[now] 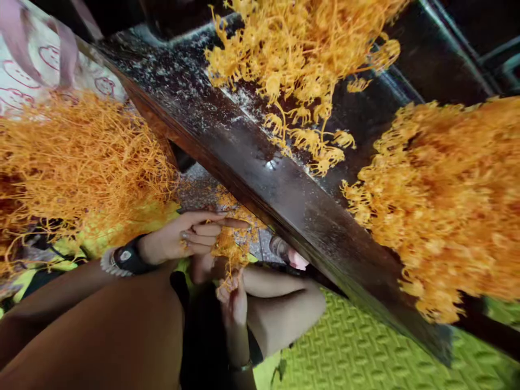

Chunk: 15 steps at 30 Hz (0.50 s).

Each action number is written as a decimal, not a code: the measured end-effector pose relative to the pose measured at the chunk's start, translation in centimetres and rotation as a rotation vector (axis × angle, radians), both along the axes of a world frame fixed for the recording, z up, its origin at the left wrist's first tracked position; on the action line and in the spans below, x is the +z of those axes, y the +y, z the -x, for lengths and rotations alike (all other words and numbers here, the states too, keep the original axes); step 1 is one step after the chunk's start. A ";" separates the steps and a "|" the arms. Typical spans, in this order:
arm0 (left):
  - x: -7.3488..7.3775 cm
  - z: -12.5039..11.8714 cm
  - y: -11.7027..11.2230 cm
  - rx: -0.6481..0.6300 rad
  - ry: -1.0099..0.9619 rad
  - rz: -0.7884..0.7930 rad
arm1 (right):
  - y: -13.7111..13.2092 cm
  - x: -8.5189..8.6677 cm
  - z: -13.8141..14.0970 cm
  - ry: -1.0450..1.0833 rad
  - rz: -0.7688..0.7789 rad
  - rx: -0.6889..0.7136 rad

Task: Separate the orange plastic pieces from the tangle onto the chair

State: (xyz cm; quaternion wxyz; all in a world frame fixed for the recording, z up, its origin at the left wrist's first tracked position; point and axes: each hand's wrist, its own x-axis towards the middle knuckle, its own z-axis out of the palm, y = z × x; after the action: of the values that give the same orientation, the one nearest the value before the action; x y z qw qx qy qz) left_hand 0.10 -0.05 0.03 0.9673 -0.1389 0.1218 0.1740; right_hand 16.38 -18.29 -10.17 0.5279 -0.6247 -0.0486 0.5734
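Note:
Between my hands is an orange plastic sprig (232, 250), thin and branching, like a part of an artificial flower. My left hand (199, 234), with a black band and beaded bracelet at the wrist, has its fingers curled at the sprig's upper left side, the index stretched along it. Bits of orange also show by its fingers. My right hand (234, 299) pinches the lower end of the sprig, fingertips pointing up. Beside my left arm is a large tangled heap of orange stems (93, 168). Both hands are low, above my crossed legs.
A dark wooden table (260, 157) with whitish dust runs diagonally ahead. On it are a cluster of yellow-orange sprigs (300, 59) and a bigger pile (455, 206) on the right. A green textured mat (349, 346) covers the floor; a patterned white bag (36, 65) stands upper left.

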 end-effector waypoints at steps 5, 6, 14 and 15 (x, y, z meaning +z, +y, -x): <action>0.0 -0.5 -0.1 -0.057 0.016 -0.010 | -0.9 0.6 -0.5 -0.139 -0.071 -0.166; 0.0 -0.6 -0.1 -0.071 0.022 -0.013 | -1.3 0.3 -0.6 -0.163 -0.074 -0.181; -0.9 -0.7 -0.7 -0.202 0.027 -0.064 | -4.8 0.0 1.0 -0.312 -0.014 -0.102; -1.1 -0.7 -0.9 -0.215 0.027 -0.076 | -4.8 0.5 1.6 -0.334 -0.014 -0.062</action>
State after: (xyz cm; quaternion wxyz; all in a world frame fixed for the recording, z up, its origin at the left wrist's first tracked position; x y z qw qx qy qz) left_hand 0.83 -0.91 -1.03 0.9832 -0.0858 0.1424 0.0757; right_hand 14.79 -23.04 -9.65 0.5343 -0.7089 -0.1202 0.4445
